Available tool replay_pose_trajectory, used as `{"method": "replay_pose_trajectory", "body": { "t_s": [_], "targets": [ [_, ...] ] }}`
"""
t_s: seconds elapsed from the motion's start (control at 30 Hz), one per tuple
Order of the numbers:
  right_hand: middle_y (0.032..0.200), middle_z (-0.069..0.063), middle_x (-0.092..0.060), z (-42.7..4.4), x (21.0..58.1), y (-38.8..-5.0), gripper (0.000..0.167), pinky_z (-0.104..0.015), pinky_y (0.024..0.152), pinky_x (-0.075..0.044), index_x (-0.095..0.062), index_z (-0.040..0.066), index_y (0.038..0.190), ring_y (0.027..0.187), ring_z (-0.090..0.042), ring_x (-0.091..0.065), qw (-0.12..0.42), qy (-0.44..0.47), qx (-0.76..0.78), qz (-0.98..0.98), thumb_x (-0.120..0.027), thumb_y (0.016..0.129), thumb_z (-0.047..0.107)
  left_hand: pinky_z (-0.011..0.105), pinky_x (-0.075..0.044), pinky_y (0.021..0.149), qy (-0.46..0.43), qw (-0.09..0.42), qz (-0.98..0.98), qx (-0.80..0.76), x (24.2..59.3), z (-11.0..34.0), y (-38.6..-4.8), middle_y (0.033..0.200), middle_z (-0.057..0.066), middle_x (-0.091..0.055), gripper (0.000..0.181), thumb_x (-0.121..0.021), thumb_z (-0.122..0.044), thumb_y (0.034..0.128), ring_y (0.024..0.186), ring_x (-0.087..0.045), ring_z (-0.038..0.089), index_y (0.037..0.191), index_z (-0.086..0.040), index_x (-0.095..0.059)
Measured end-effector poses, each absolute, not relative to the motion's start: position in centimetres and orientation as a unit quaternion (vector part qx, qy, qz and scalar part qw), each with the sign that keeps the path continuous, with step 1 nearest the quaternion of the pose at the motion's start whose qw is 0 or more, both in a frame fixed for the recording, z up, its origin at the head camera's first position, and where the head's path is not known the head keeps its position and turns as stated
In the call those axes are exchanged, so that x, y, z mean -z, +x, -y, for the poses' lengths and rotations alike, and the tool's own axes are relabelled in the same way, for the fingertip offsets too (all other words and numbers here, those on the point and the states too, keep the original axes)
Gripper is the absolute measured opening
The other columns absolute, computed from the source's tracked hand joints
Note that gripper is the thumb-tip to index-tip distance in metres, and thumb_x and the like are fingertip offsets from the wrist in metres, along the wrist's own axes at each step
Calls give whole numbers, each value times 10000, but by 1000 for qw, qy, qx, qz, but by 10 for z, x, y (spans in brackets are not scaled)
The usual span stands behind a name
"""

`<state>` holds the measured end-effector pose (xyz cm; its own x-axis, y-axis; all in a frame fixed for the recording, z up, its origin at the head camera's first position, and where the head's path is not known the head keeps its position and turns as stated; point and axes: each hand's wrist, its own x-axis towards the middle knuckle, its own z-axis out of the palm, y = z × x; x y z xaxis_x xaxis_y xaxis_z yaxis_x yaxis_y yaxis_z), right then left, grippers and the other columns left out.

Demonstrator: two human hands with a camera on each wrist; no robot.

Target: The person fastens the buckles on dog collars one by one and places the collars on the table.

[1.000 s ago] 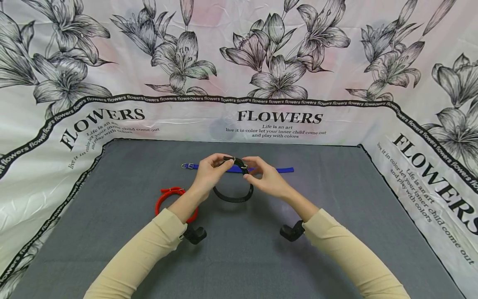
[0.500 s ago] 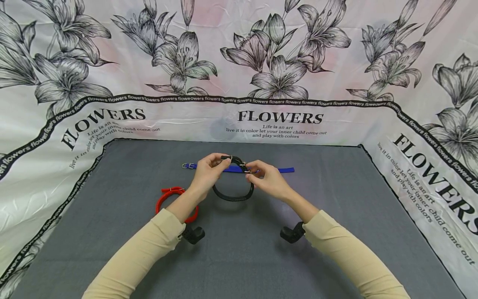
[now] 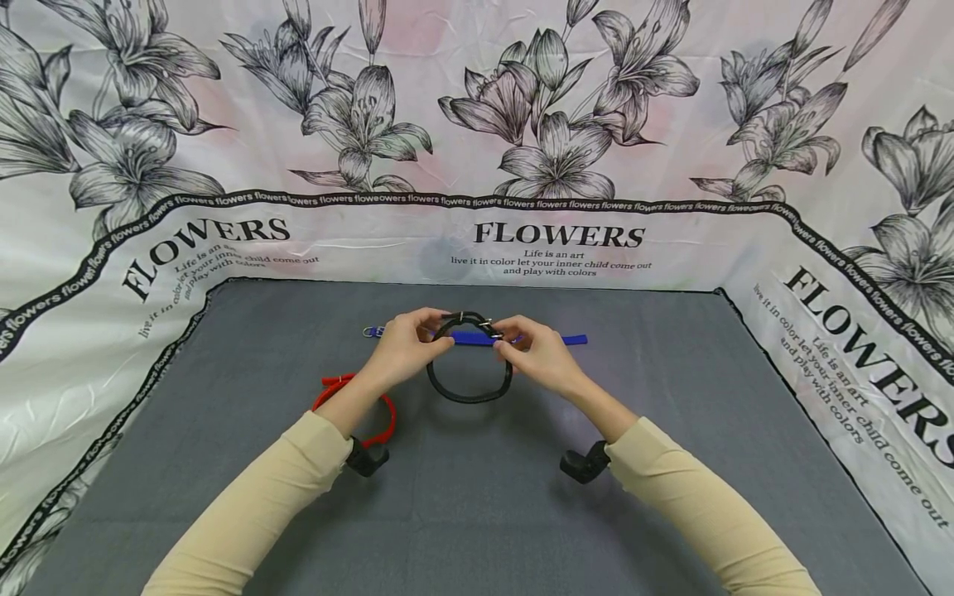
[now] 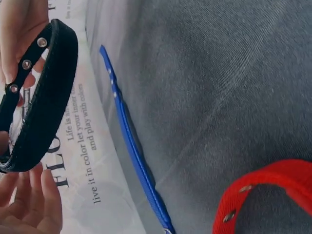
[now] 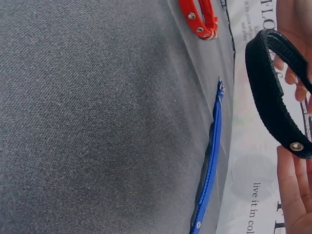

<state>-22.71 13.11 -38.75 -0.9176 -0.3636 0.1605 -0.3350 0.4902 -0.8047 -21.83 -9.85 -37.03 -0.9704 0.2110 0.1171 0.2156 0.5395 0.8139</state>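
Note:
A black collar, buckled into a loop, hangs above the table between the two hands. My left hand holds the loop's upper left side between thumb and fingers. On the upper right, close to the metal buckle, my right hand pinches the strap. Metal eyelets show along the black strap in the left wrist view. Behind the hands a blue collar lies stretched out flat, partly covered by them. A red collar, closed in a ring, lies under my left forearm, which hides part of it.
A grey cloth covers the table. White fabric printed with flowers and lettering rises at the back and both sides. A black wrist camera juts out below the right cuff, with another below the left.
My left hand has turned and shifted its hold lower on the left of the loop, its forearm moving left over the red collar. The black collar has shifted slightly right. My right hand barely moved.

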Motion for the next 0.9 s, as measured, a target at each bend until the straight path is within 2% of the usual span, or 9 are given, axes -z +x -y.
{"method": "replay_pose_trajectory", "body": {
  "t_s": [0.13, 0.43, 0.67, 0.9],
  "targets": [
    [899, -111, -668, -130, 388, -227, 264, -304, 559, -525, -596, 143, 1155, 658, -124, -628, 14, -192, 450, -872, -605, 896, 195, 294, -501, 637, -124, -6, 886, 447, 371, 101, -217, 1046, 78, -637, 371, -640, -132, 842, 840, -617, 195, 1208, -103, -588],
    [796, -60, -662, -128, 394, -227, 234, -276, 515, -487, -600, 113, 1131, 563, -118, -594, 11, -187, 412, -892, -590, 904, 173, 275, -480, 607, -111, -11, 895, 433, 380, 103, -213, 1022, 75, -638, 292, -657, -147, 834, 776, -606, 162, 1119, -98, -617],
    [886, -148, -676, -126, 406, -227, 196, -258, 491, -505, -613, 97, 1086, 534, -123, -603, 33, -183, 404, -896, -595, 897, 141, 273, -464, 613, -107, -5, 914, 391, 394, 103, -212, 960, 56, -631, 239, -682, -149, 813, 721, -593, 133, 1045, -100, -645],
    [872, -78, -667, -125, 419, -227, 168, -227, 465, -497, -634, 100, 1047, 534, -90, -597, 39, -185, 384, -904, -603, 882, 117, 290, -435, 632, -102, -12, 930, 353, 409, 102, -214, 892, 31, -625, 238, -703, -164, 801, 731, -563, 151, 1028, -113, -656]
  ]
}}
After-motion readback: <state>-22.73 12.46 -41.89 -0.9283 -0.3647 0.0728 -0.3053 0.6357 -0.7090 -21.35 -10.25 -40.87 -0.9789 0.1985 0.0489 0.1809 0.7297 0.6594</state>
